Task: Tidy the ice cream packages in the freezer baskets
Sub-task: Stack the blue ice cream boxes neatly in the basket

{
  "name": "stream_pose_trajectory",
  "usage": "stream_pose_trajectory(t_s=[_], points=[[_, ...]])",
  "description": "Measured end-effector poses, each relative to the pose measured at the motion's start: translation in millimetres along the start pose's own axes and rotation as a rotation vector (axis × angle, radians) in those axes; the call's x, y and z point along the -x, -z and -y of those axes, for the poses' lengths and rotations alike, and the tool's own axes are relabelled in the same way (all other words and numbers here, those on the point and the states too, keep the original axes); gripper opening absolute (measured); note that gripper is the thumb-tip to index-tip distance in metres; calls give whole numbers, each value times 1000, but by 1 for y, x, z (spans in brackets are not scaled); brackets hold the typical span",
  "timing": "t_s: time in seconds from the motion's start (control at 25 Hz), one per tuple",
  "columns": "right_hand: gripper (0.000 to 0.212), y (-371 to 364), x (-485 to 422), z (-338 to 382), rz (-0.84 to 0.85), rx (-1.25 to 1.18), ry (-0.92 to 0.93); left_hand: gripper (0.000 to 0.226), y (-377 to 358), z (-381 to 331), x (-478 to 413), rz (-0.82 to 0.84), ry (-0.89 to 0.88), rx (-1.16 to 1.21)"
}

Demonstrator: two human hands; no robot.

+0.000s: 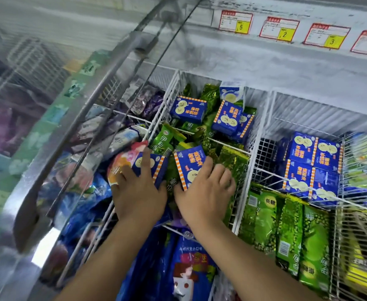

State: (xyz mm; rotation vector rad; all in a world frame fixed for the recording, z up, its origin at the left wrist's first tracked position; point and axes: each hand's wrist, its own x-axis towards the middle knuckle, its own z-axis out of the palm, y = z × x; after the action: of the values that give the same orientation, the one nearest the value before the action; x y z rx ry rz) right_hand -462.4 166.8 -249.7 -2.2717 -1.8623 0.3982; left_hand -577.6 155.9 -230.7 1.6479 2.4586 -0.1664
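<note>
Several blue pkgs (188, 108) w/ orange-striped edges

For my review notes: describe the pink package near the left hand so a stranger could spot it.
Find the middle white wire basket, full of blue boxes and green wrappers. At its near left edge, partly under the left hand, sits the pink package. It alone has a pink-and-orange wrapper; its neighbours are blue or green.
</note>
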Motion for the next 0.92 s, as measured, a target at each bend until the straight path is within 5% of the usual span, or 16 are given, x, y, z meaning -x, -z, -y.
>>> stream_pose_trajectory(t_s=[0.16, 0.28, 0.44, 0.68, 0.8, 0.92], points=[[107, 14, -8, 19, 232, -36, -165, 83, 10, 2, 2, 256, 126, 221], [124, 18, -18, 24, 338, -37, -142, 82, 11, 6, 1, 279, 169, 253], [106, 12, -29, 28, 437, -66, -141, 75, 12, 0, 7, 287, 228, 370], [87, 21, -25, 30, 394, 18, -53, 97, 15, -1, 11, 327, 179, 413], [82, 22, -22, 31, 226, 54, 56, 90, 17, 2, 8, 378, 177, 374], [95, 22, -18, 30, 349, 75, -52, 77, 19, 2, 7, 362, 170, 329]])
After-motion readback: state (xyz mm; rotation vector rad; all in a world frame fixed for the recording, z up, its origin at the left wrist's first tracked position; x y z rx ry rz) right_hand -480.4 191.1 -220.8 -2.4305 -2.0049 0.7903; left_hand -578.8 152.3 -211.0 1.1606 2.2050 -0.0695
